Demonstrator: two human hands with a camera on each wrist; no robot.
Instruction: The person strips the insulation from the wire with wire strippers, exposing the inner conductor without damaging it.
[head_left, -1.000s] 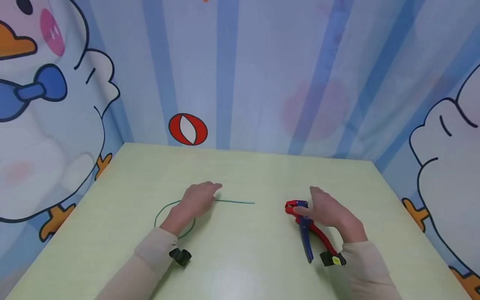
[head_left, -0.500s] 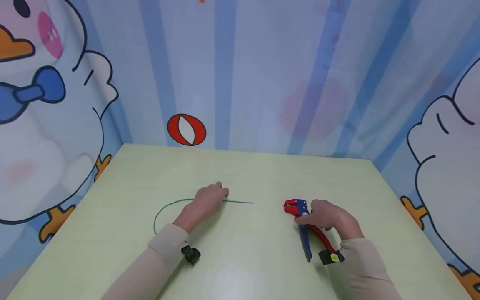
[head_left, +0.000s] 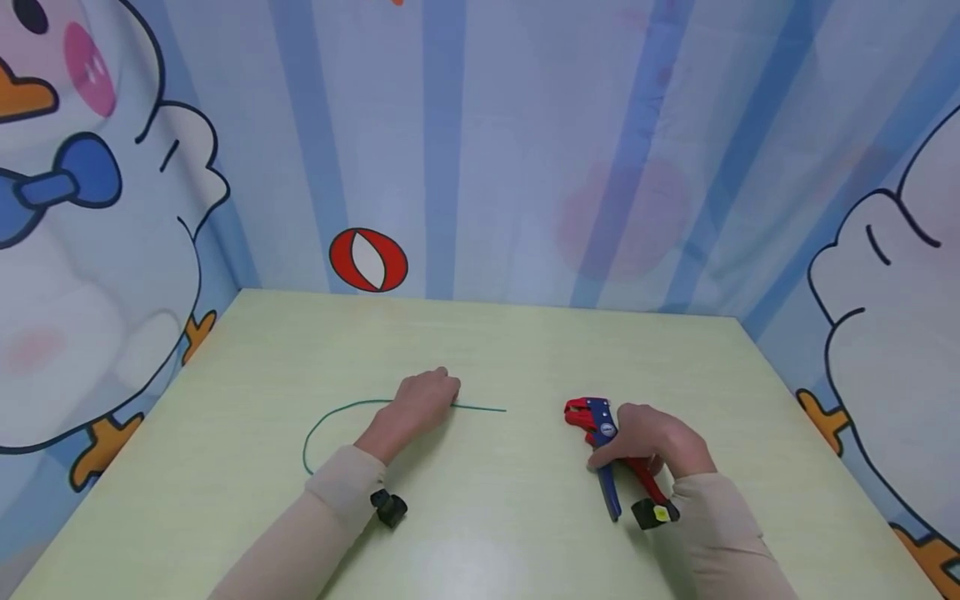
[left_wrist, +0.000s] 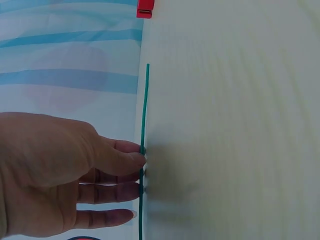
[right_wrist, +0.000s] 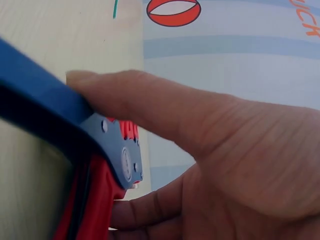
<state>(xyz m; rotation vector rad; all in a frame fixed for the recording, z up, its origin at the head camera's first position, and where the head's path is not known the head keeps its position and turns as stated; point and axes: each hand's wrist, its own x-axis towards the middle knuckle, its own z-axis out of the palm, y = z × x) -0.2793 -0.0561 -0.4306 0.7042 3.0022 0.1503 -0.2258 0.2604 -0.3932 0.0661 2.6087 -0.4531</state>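
A thin green wire [head_left: 480,408] lies across the middle left of the table, its left part curving round toward the front. My left hand [head_left: 420,404] pinches it; in the left wrist view the thumb and fingertips meet at the wire [left_wrist: 145,110], with a straight length beyond them. To the right lies a wire stripper [head_left: 602,417] with a red and blue head, one blue handle and one red one. My right hand [head_left: 656,435] holds its handles, thumb [right_wrist: 135,95] across the blue handle [right_wrist: 45,90] and fingers behind the red handle [right_wrist: 95,200].
The pale table [head_left: 517,533] meets a striped blue curtain [head_left: 510,150] at the back and cartoon-printed cloth at both sides. A small black camera [head_left: 388,507] sits on the left wrist, another black camera [head_left: 649,513] on the right.
My left hand has slid right along the wire and now pinches it nearer its right end. My right hand has lowered from the stripper's head onto its handles, thumb moving down the blue one.
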